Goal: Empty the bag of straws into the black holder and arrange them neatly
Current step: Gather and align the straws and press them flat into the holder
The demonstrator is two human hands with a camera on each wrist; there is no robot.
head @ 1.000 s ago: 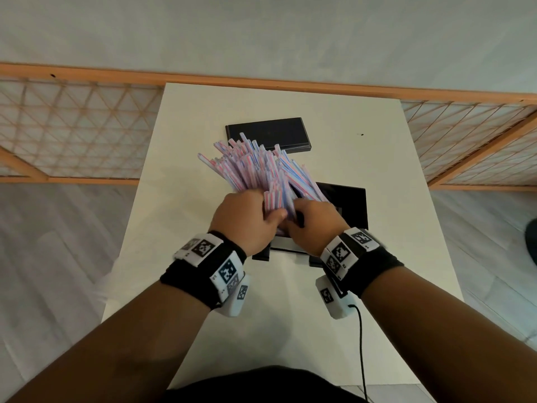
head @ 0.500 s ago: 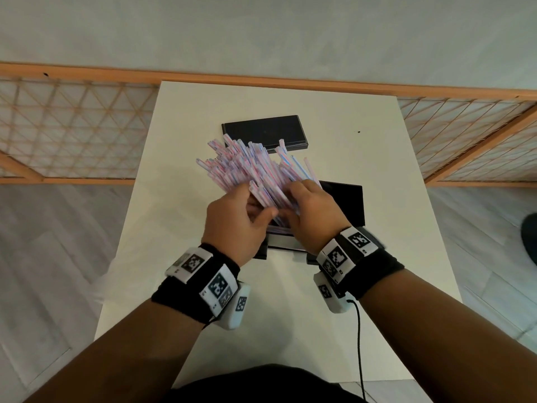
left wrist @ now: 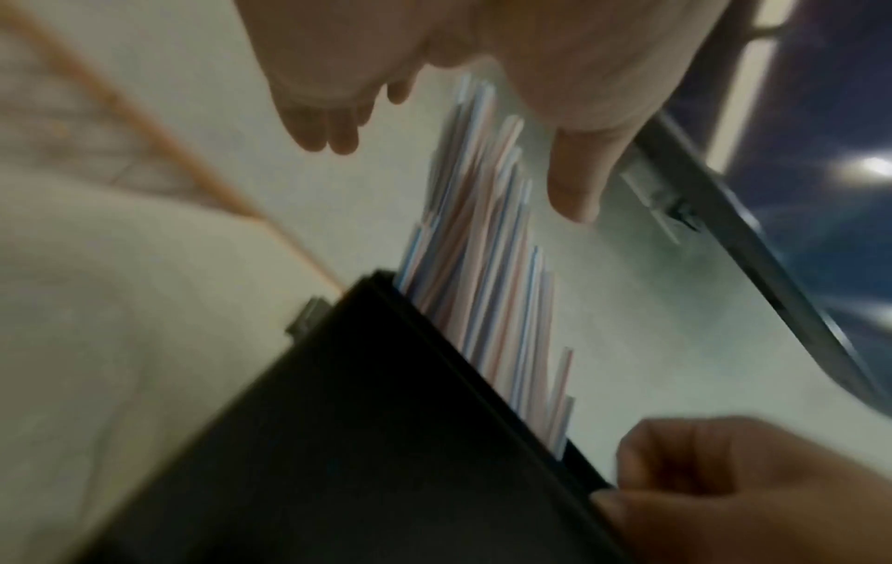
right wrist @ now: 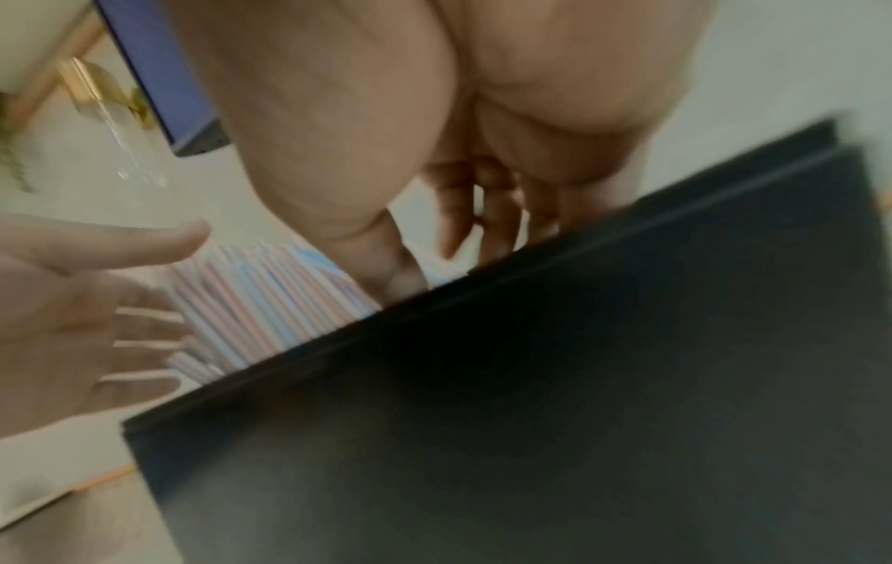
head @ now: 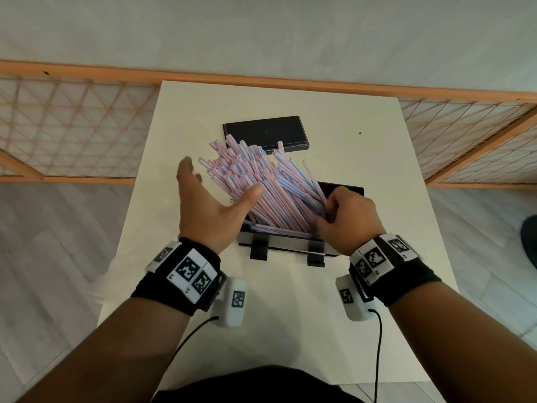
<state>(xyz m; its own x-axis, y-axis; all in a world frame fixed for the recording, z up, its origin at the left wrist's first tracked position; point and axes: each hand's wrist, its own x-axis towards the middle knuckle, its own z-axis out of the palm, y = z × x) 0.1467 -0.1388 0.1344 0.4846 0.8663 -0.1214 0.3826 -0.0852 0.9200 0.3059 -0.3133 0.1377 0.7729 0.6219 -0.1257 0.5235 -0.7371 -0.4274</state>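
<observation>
A thick bundle of pink-and-blue striped straws (head: pixel 261 181) stands in the black holder (head: pixel 287 248) near the table's middle, fanned out and leaning far-left. My left hand (head: pixel 212 196) is spread open at the bundle's left side, with its thumb lying on the straws. My right hand (head: pixel 348 219) is at the bundle's right side over the holder. Its fingers hang loosely curled and its thumb (right wrist: pixel 386 267) presses the straws (right wrist: pixel 270 290) at the holder's rim (right wrist: pixel 531 381). The left wrist view shows straws (left wrist: pixel 487 244) rising out of the holder (left wrist: pixel 386 419). No bag is in sight.
A flat black box (head: pixel 264 133) lies just beyond the straw tips. The white table (head: pixel 290 330) is small, with its edges close on both sides. A wooden lattice rail (head: pixel 72 126) runs behind it, along the wall.
Both hands gripped the bundle together before. Now my left hand has let go and spread out to the left, my right hand has slid right, and the straws have fanned out in the holder.
</observation>
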